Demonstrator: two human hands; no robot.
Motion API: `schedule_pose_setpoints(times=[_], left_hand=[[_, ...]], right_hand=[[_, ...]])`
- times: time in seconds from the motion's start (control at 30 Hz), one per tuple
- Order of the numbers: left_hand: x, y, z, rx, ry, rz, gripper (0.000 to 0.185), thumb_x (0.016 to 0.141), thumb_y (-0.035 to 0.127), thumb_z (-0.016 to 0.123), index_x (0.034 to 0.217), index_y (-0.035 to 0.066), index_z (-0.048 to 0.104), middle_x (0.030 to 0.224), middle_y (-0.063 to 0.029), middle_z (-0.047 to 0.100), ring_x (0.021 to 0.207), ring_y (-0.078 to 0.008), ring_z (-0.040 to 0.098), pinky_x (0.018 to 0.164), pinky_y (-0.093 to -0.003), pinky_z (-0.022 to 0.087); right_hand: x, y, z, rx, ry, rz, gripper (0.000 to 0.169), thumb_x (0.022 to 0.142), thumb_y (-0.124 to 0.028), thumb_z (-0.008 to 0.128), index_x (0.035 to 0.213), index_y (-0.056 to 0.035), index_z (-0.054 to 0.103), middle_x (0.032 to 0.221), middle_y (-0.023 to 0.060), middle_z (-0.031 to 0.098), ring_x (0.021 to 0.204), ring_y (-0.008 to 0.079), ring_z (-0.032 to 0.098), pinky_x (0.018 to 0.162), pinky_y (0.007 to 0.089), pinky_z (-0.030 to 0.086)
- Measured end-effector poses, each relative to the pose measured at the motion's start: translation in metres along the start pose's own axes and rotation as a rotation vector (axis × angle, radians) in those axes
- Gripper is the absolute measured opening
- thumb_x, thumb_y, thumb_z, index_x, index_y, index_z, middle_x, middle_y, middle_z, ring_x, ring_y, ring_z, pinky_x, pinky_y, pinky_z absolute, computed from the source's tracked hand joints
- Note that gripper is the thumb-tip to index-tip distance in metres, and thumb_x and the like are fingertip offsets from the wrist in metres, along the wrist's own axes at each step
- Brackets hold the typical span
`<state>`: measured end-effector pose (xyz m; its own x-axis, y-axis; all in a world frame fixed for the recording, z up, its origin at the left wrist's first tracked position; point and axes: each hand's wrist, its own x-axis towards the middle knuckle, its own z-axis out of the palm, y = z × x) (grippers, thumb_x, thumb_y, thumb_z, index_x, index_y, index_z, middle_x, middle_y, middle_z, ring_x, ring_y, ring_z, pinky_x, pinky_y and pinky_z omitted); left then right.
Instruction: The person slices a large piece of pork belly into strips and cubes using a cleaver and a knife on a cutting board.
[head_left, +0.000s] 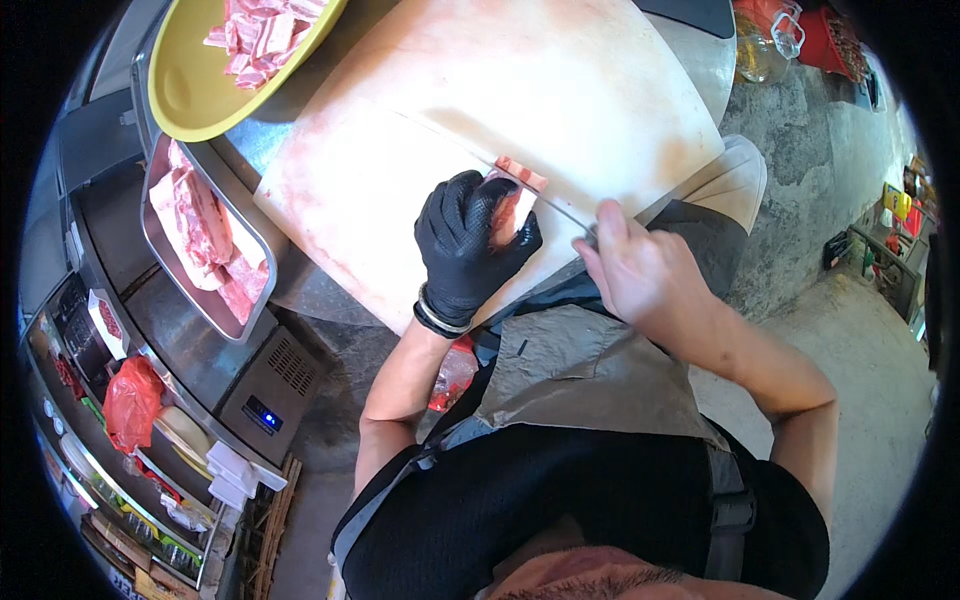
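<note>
My left hand (474, 244), in a black glove, grips a block of raw meat (508, 217) on a white cutting board (360, 202). In my bare right hand (637, 262) is a knife (564, 210), its handle mostly hidden by my fingers. The blade runs up and left across the board, close to my gloved fingers. On the blade's far side lies a strip of meat (523, 174) with red and pale layers. Whether the strip is fully parted from the block I cannot tell.
A yellow bowl (176, 90) holding cut meat pieces (266, 37) stands at the upper left. Below it, a metal tray (210, 315) carries larger raw meat slabs (199, 229). A steel counter unit (187, 337) and shelves are at left. A dark flat object (690, 13) lies beyond the board.
</note>
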<state>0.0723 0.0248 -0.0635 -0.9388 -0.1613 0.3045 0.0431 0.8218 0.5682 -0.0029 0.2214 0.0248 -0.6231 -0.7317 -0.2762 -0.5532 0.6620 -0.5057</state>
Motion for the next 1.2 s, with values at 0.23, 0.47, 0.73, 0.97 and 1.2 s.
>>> schedule_pose_setpoints(times=[0.23, 0.47, 0.73, 0.97, 1.2], left_hand=[[0.012, 0.005, -0.006, -0.028, 0.024, -0.014, 0.04, 0.065, 0.012, 0.085, 0.1, 0.006, 0.067, 0.095, -0.013, 0.065, 0.085, -0.0317, 0.065, 0.075, -0.0391, 0.054], [0.007, 0.001, -0.002, -0.012, 0.058, 0.006, 0.035, 0.066, 0.013, 0.083, 0.095, 0.005, 0.065, 0.092, -0.0136, 0.063, 0.083, -0.0329, 0.064, 0.074, -0.0396, 0.054], [0.006, 0.005, 0.002, 0.009, 0.077, 0.044, 0.035, 0.067, 0.01, 0.081, 0.098, 0.006, 0.064, 0.091, -0.0125, 0.065, 0.082, -0.0314, 0.065, 0.072, -0.0386, 0.054], [0.023, -0.006, -0.006, 0.021, 0.177, 0.079, 0.033, 0.069, 0.01, 0.082, 0.096, 0.007, 0.065, 0.087, -0.0106, 0.065, 0.08, -0.0307, 0.065, 0.072, -0.0378, 0.054], [0.018, -0.012, -0.006, -0.041, 0.154, 0.07, 0.033, 0.07, 0.011, 0.082, 0.099, 0.006, 0.066, 0.087, -0.011, 0.063, 0.077, -0.0297, 0.063, 0.07, -0.0378, 0.053]], right_hand=[[0.023, 0.006, 0.007, 0.041, 0.009, -0.035, 0.019, 0.095, -0.008, 0.058, 0.103, 0.0046, 0.046, 0.063, 0.0196, 0.062, 0.061, 0.0402, 0.067, 0.054, 0.0472, 0.054], [-0.051, 0.011, -0.007, -0.19, -0.082, 0.07, 0.016, 0.089, -0.004, 0.054, 0.102, 0.0034, 0.049, 0.07, 0.0157, 0.067, 0.061, 0.0321, 0.071, 0.054, 0.043, 0.058], [-0.02, 0.013, 0.017, -0.041, -0.03, 0.052, 0.02, 0.088, -0.003, 0.053, 0.105, 0.007, 0.047, 0.07, 0.0204, 0.067, 0.064, 0.0381, 0.07, 0.056, 0.0472, 0.056], [0.022, 0.003, 0.011, 0.012, 0.074, -0.064, 0.025, 0.08, 0.005, 0.058, 0.102, 0.0116, 0.048, 0.069, 0.0228, 0.067, 0.066, 0.0407, 0.07, 0.057, 0.0493, 0.056], [0.013, -0.007, -0.009, 0.018, 0.047, -0.104, 0.026, 0.081, 0.005, 0.057, 0.103, 0.0129, 0.048, 0.071, 0.0242, 0.067, 0.067, 0.0419, 0.07, 0.058, 0.0495, 0.056]])
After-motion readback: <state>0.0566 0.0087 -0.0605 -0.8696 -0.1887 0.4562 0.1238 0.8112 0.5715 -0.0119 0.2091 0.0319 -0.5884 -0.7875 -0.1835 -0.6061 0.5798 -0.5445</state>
